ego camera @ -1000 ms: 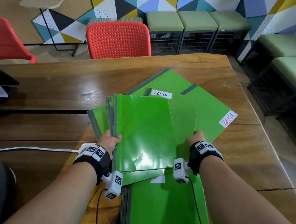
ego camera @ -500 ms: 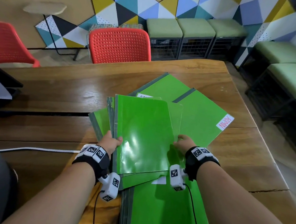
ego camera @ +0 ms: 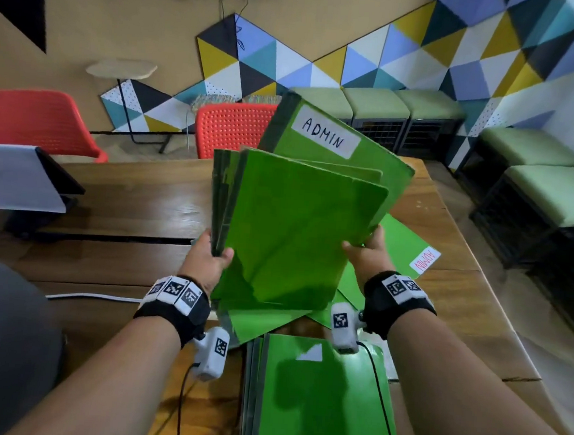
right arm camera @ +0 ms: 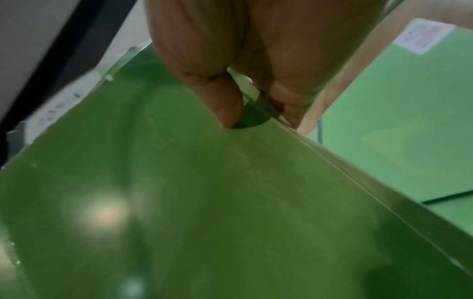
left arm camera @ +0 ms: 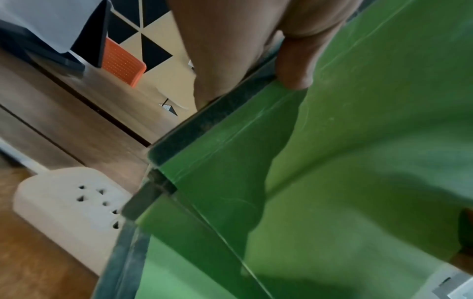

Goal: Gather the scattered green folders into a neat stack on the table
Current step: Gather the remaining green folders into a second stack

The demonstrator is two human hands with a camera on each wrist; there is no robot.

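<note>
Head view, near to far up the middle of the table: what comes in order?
Flat stack of green folders → raised bundle of green folders held by the left hand and right hand → perforated red plastic chair → green cushioned stools.

An office lounge is suggested — folders labelled ADMIN [ego camera: 325, 138], a wooden table [ego camera: 127, 199], cushioned stools [ego camera: 371, 104], geometric wall panels [ego camera: 426, 57].

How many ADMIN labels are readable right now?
2: a black-lettered label on the rearmost lifted folder; a red-lettered label on a folder lying flat. Others may be hidden.
</note>
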